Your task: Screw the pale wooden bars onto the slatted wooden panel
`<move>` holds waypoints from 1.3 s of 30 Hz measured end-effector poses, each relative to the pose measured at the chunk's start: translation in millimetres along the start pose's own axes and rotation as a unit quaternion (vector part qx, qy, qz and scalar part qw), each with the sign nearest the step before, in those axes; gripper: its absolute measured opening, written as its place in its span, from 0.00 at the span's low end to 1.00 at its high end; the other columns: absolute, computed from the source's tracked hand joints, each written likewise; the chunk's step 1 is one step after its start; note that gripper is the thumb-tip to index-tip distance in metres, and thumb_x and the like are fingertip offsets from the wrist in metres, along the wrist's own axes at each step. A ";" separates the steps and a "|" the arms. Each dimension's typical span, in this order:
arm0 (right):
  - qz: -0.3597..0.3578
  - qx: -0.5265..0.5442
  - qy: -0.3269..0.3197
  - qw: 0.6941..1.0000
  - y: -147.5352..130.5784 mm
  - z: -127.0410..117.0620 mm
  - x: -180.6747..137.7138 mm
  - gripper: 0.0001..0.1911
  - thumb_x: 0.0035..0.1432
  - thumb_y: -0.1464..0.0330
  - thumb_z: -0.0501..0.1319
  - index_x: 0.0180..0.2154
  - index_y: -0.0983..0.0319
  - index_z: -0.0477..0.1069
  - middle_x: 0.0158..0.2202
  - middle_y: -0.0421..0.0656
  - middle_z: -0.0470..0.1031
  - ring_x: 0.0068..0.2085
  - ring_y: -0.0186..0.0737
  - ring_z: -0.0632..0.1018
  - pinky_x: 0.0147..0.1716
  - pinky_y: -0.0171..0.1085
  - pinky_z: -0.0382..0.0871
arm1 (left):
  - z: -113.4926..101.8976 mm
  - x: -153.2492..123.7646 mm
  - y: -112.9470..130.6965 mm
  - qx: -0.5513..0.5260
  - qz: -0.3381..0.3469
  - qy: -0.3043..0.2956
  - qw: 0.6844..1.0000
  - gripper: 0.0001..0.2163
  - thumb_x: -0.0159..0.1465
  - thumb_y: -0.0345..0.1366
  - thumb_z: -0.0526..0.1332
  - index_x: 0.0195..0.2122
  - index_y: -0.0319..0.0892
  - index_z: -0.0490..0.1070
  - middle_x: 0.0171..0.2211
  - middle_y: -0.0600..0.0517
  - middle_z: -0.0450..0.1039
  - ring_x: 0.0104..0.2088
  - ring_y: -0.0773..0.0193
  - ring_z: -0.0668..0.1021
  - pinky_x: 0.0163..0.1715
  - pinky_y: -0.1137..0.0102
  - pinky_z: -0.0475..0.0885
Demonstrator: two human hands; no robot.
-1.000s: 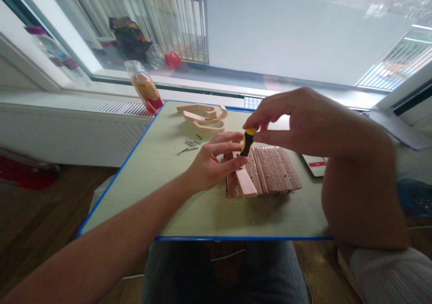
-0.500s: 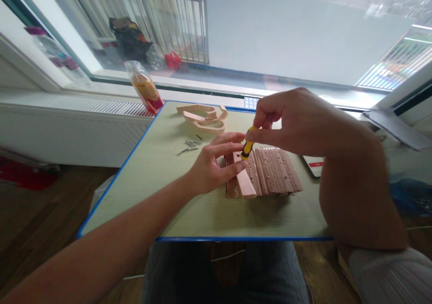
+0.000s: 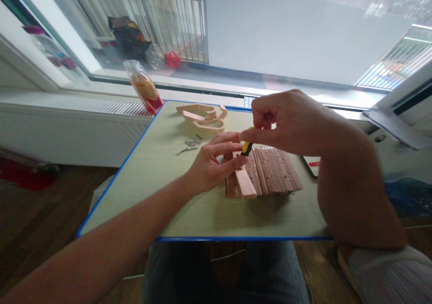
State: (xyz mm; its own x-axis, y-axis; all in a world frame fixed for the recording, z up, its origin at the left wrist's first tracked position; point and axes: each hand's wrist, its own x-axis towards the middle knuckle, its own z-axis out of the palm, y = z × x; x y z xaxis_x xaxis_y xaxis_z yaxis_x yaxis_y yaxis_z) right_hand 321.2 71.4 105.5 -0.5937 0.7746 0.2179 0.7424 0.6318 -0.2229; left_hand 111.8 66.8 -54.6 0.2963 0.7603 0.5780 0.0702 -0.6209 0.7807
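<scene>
A yellow-and-black screwdriver [image 3: 247, 149] stands tilted over a pale wooden piece [image 3: 246, 184] that lies on a block of corrugated cardboard [image 3: 277, 171]. My right hand [image 3: 283, 121] is closed around the top of its handle from above. My left hand [image 3: 216, 162] reaches in from the left, thumb and fingers closed about the screwdriver's lower end, close over the wooden piece. The screwdriver's tip is hidden behind these fingers. Small holes and shiny specks dot the cardboard. Several screws [image 3: 191, 144] lie loose left of my left hand.
Several curved wooden pieces [image 3: 202, 117] lie at the table's back. The pale green table [image 3: 148, 196] has a blue edge. A bottle of amber liquid [image 3: 143, 88] stands by the window behind its back left corner. A flat dark-edged object [image 3: 311, 165] sits partly beneath my right arm.
My right hand has shifted slightly left, its fingers now covering more of the yellow handle. The screwdriver stays over the wooden piece, and my left hand is nearly still.
</scene>
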 end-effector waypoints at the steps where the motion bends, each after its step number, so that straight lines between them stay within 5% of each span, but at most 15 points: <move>1: 0.002 0.003 -0.003 1.000 0.2 -0.9 -0.2 0.18 0.63 0.51 0.69 0.31 0.57 0.75 0.26 0.39 0.74 0.27 0.37 0.67 0.29 0.43 0.59 | -0.2 0.0 -0.3 -0.002 -0.003 0.002 1.000 0.09 0.65 0.42 0.75 0.45 0.49 0.87 0.59 0.45 0.81 0.60 0.51 0.80 0.66 0.47 0.74; 8: -0.090 0.063 -0.040 0.993 2.3 -10.5 -3.9 0.11 0.66 0.60 0.67 0.45 0.57 0.84 0.42 0.43 0.86 0.38 0.42 0.80 0.36 0.41 0.70 | -4.0 -1.2 -2.7 0.007 0.000 -0.003 1.000 0.09 0.66 0.42 0.74 0.47 0.50 0.87 0.60 0.45 0.81 0.62 0.50 0.80 0.68 0.46 0.72; 14: -0.067 0.055 -0.039 0.995 -0.9 -8.7 -3.8 0.09 0.67 0.63 0.66 0.41 0.59 0.84 0.39 0.45 0.85 0.37 0.42 0.78 0.37 0.43 0.68 | -3.6 -1.5 -1.7 0.026 -0.001 -0.006 1.000 0.09 0.67 0.41 0.73 0.47 0.48 0.87 0.61 0.43 0.80 0.63 0.50 0.79 0.68 0.47 0.71; 21: -0.003 0.016 -0.002 1.000 -0.1 -3.6 -2.1 0.13 0.62 0.57 0.70 0.33 0.59 0.80 0.28 0.41 0.79 0.28 0.38 0.70 0.29 0.43 0.59 | -1.6 -1.2 -0.2 0.022 0.000 -0.001 1.000 0.12 0.66 0.42 0.74 0.49 0.49 0.87 0.60 0.44 0.81 0.62 0.51 0.79 0.68 0.48 0.71; 28: 0.008 -0.003 0.003 1.000 1.7 1.8 2.6 0.17 0.62 0.53 0.71 0.29 0.58 0.76 0.26 0.40 0.74 0.28 0.37 0.66 0.30 0.43 0.57 | 0.3 -0.4 -3.5 0.016 0.006 0.001 1.000 0.09 0.66 0.41 0.75 0.47 0.49 0.87 0.59 0.45 0.81 0.61 0.52 0.79 0.65 0.49 0.73; 33: -0.034 0.024 -0.016 0.999 6.3 0.0 2.1 0.17 0.65 0.51 0.68 0.37 0.58 0.83 0.34 0.41 0.81 0.32 0.38 0.74 0.32 0.41 0.62 | -0.9 -1.0 -3.9 0.012 0.007 0.002 1.000 0.09 0.66 0.41 0.74 0.47 0.49 0.87 0.59 0.45 0.81 0.60 0.52 0.80 0.65 0.50 0.73; 39: -0.109 0.063 -0.048 0.991 2.9 -7.5 -2.7 0.11 0.66 0.65 0.66 0.46 0.59 0.85 0.42 0.43 0.86 0.39 0.41 0.80 0.39 0.41 0.69 | -4.2 -1.8 -3.5 0.020 0.011 -0.004 1.000 0.09 0.66 0.41 0.74 0.47 0.50 0.87 0.60 0.45 0.81 0.62 0.50 0.79 0.67 0.47 0.72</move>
State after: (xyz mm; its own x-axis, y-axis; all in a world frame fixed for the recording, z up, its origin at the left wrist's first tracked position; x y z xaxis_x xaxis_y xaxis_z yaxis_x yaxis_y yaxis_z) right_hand 327.3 70.9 111.4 -0.7671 0.6146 0.1839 0.5518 0.7784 -0.2994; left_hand 107.0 68.4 -57.4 0.3059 0.7454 0.5923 0.1025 -0.6443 0.7579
